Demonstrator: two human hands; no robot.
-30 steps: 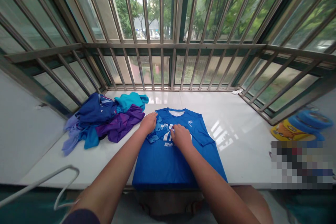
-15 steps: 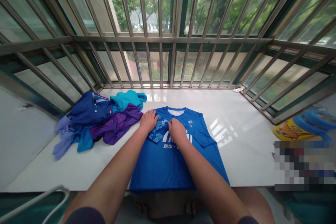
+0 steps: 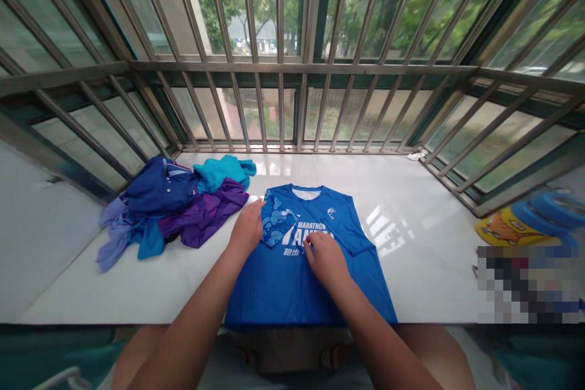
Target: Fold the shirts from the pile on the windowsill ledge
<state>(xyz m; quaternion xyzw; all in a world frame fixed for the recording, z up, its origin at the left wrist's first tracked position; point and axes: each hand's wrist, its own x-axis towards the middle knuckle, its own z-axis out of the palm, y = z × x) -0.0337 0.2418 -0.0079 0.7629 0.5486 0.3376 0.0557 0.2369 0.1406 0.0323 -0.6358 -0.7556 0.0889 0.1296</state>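
Grip: right hand (image 3: pixel 326 256) loosely curled over the chest print, left hand (image 3: pixel 247 228) at the sleeve edge; can't tell if either pinches cloth. Blue shirt (image 3: pixel 311 298) flat on white ledge (image 3: pixel 434 268). Vs half-second ago: both hands pulled back nearer the body, "MARATHON" now uncovered.

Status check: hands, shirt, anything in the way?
Left hand at shirt's patterned side, right hand over its front. Shirt flat, sleeves folded in. Clothes pile to the left, apart from shirt.
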